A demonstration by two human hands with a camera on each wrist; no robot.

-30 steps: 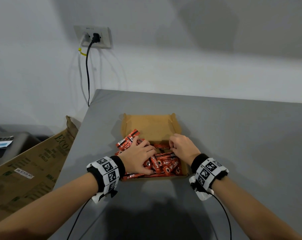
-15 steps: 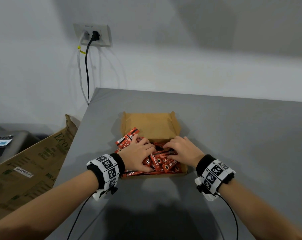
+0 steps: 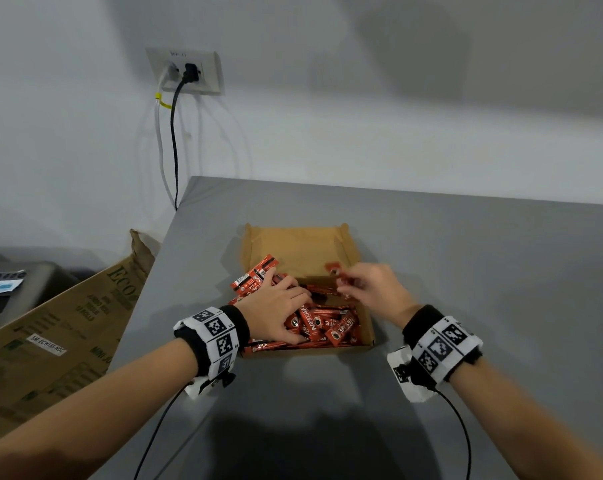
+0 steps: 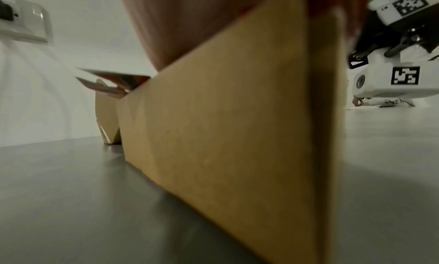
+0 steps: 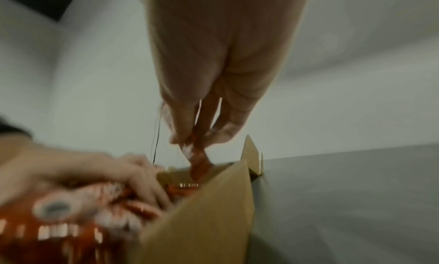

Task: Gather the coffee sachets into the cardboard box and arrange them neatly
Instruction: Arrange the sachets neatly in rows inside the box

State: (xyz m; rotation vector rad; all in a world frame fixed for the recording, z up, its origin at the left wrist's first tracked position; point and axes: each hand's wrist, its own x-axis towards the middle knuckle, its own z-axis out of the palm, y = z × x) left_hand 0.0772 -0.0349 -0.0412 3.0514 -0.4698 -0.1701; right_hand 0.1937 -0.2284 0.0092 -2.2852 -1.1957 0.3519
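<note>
Cardboard box (image 3: 298,245): plain brown card, matt, slightly fibrous; outer wall (image 4: 237,127) smooth, unprinted.
Coffee sachets (image 3: 327,325): red printed film, glossy, catching highlights; probably foil-lined plastic, right wrist view too blurred to confirm.
Bench (image 3: 466,271): grey, smooth, satin finish with soft sheen, faint reflections in left wrist view.
Wristbands (image 3: 211,336): black cloth, soft; white printed marker panels, matt.
Large carton (image 3: 57,330): brown corrugated card, green print, white paper label.
Wall socket plate (image 3: 185,69): white plastic, smooth.
</note>
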